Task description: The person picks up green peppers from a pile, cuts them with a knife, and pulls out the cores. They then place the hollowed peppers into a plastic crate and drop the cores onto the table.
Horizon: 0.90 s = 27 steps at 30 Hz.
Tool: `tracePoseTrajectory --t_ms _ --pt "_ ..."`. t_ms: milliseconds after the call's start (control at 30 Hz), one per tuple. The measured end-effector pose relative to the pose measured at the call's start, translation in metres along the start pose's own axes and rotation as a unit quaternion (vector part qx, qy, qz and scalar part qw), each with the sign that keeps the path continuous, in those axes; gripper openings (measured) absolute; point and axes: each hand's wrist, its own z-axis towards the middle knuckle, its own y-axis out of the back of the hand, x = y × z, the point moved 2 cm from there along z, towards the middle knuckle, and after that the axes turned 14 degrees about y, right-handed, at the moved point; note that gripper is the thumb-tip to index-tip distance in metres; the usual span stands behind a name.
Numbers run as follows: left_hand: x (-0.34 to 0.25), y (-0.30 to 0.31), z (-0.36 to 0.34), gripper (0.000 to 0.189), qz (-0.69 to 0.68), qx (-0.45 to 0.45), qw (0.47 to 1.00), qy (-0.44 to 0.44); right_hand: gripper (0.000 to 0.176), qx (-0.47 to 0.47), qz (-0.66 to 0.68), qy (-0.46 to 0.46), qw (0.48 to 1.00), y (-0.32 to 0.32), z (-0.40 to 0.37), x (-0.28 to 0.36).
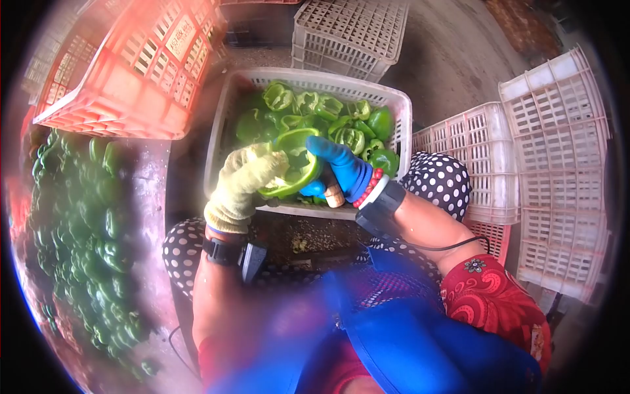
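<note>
A hollow, cut-open green bell pepper (295, 144) is held between both hands above a crate of peppers. My left hand (246, 174), in a pale yellow glove, is closed at its left side, with pale core or seed bits at the fingertips. My right hand (341, 164), in a blue glove, presses a thumb on the pepper's right rim. Those fingers also wrap round a tool's wooden handle (334, 196); its working end is hidden. Underneath, the pale plastic crate (219, 141) holds several cut green pepper pieces (351, 136), some with white ribs showing.
A large heap of green peppers (85, 230) lies on the left. An orange crate (141, 65) stands at the upper left. An upturned pale crate (348, 33) sits behind the work crate. More white crates (558, 164) stand at the right. Pale bits litter the ground (308, 240).
</note>
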Motion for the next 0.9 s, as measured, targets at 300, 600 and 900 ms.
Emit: tracePoseTrajectory --t_ms 300,600,900 --pt "0.018 -0.013 0.023 0.031 0.082 -0.120 0.986 -0.084 0.036 -0.057 -0.111 0.051 0.991 0.002 -0.005 0.012" --pt "0.020 0.017 0.033 0.034 0.296 -0.261 0.847 -0.356 0.051 -0.061 -0.032 0.072 0.995 0.020 0.011 -0.002" --pt "0.013 0.042 0.048 0.034 -0.044 -0.236 0.939 -0.247 0.044 -0.037 -0.170 0.043 0.984 0.008 0.015 0.018"
